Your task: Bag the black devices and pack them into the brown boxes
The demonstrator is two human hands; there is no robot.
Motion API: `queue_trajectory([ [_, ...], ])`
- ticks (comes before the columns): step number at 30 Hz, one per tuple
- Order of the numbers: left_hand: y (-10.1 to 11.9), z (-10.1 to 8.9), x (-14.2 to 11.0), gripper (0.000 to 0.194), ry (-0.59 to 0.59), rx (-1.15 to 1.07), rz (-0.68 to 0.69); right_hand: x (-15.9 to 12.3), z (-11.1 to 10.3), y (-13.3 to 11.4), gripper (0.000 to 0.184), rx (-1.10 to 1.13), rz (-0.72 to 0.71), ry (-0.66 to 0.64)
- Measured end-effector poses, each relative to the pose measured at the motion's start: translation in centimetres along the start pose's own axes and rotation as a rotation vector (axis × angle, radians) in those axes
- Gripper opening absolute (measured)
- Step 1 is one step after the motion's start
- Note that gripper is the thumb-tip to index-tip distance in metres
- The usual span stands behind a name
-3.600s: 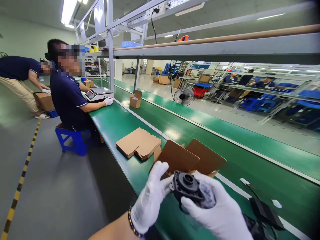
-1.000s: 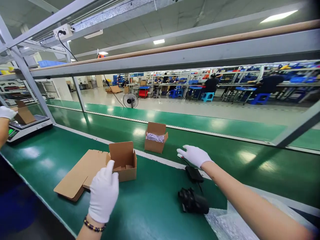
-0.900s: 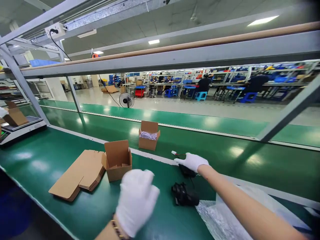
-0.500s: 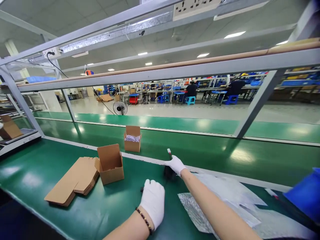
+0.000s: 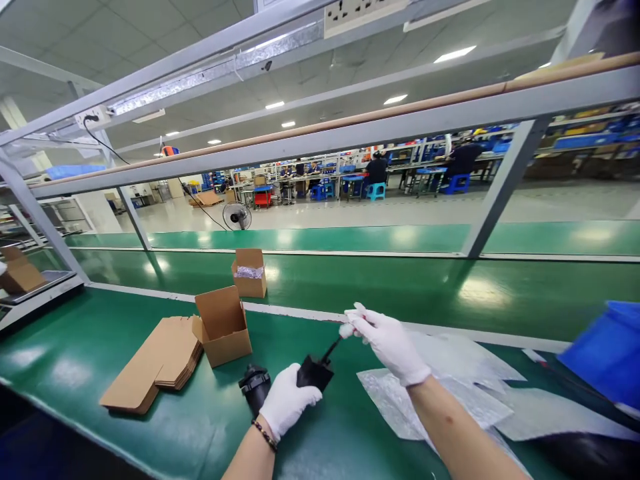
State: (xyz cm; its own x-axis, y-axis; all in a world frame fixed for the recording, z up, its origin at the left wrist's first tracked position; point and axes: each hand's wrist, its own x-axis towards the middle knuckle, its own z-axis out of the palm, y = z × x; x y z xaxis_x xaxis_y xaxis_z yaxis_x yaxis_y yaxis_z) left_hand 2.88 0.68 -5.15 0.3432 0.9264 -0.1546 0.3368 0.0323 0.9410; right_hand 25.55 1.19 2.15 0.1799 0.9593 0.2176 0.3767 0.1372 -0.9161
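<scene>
My left hand [image 5: 290, 403], in a white glove, is closed around a black block-shaped part [image 5: 315, 375]. A short black cable [image 5: 332, 348] rises from that part toward my right hand [image 5: 383, 337]. The gloved fingers of that hand pinch the cable's end, where some white and a bit of red show. Just left of my left hand, a black cylindrical part with a ribbed collar [image 5: 256, 387] rests on the green work surface [image 5: 200, 427]. Clear bubble-wrap bags [image 5: 395, 400] lie beneath and beside my right forearm.
An open cardboard box [image 5: 227, 340] stands beside stacked flat cartons [image 5: 145, 373] on the left. A filled box [image 5: 250, 280] sits on the green belt [image 5: 340, 277] behind a pale rail. At right are a blue bin [image 5: 607, 353] and a cable with a white connector [image 5: 534, 357].
My left hand has left the cylindrical part, uncovering it, and now holds the black block. My right hand has shifted right and up to the cable end. The view has turned slightly.
</scene>
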Motion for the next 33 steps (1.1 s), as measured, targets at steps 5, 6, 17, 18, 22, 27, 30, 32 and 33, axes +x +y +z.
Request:
queue_trajectory([
  [5,1.8,-0.5,-0.1,0.035,0.021,-0.480,0.037,-5.1,2.4,0.6,0.036,0.037,-0.113,-0.179],
  [6,2.0,-0.4,-0.1,0.040,0.013,-0.537,0.036,-5.9,3.6,0.9,0.036,0.028,-0.136,-0.215],
  [17,2.3,0.6,-0.7,0.047,-0.065,-0.250,0.150,-7.8,6.4,2.6,0.016,-0.111,-0.135,-0.351],
  [18,2.4,0.6,-0.7,0.046,-0.075,-0.219,0.151,-7.8,6.4,2.5,0.016,-0.105,-0.096,-0.353],
  [22,2.1,0.6,-0.9,0.039,-0.044,-0.202,0.160,-8.0,6.7,1.9,0.014,-0.078,0.005,-0.366],
  [27,1.3,0.1,-0.5,0.033,0.096,-0.161,0.179,-8.7,5.3,-0.6,0.046,0.095,0.155,-0.522],
  [30,1.3,-0.9,-0.3,0.034,0.081,-0.304,0.151,-9.2,1.7,-0.3,0.037,-0.100,0.124,-0.281],
  [32,1.2,-1.6,-0.1,0.034,0.043,-0.403,0.134,-9.3,-1.0,1.8,0.025,-0.389,0.066,-0.044],
  [33,1.1,-1.8,-0.1,0.034,0.024,-0.432,0.128,-9.2,-2.1,3.3,0.028,-0.569,0.053,0.020],
])
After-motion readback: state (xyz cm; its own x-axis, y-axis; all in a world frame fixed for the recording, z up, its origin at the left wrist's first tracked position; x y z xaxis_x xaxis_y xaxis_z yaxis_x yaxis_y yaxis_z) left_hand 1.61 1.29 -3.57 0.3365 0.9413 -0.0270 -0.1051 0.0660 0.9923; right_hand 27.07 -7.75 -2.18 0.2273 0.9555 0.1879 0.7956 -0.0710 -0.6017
